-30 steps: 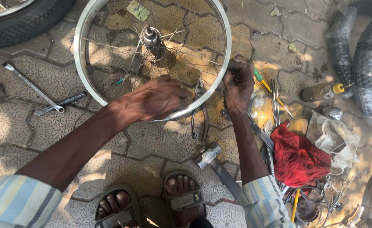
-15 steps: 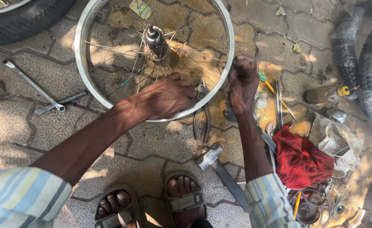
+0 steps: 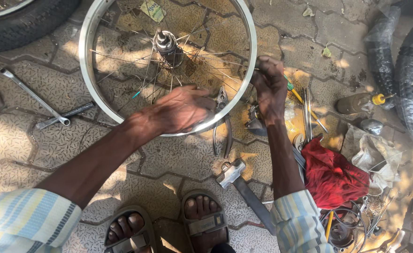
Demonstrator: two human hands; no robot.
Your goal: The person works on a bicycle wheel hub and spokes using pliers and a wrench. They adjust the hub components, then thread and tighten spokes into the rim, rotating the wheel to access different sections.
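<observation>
A bare wheel — silver rim, thin spokes, hub near the middle — lies flat on the patterned paving. The left hand rests over the near part of the rim, palm down, fingers spread toward the right; whether it grips the rim or a spoke beneath cannot be told. The right hand sits at the rim's right edge, fingers curled in as if pinched on something small, which the hand itself hides. The two hands are near each other but apart.

Just below the rim, between the hands, lie pliers, and nearer the feet a hammer points toward the right sandal. To the left of the wheel are a long spanner and a darker bar touching it. Right of the right forearm lies a red rag, with loose tools beside it, a small oil bottle beyond, and black tyres at the edge.
</observation>
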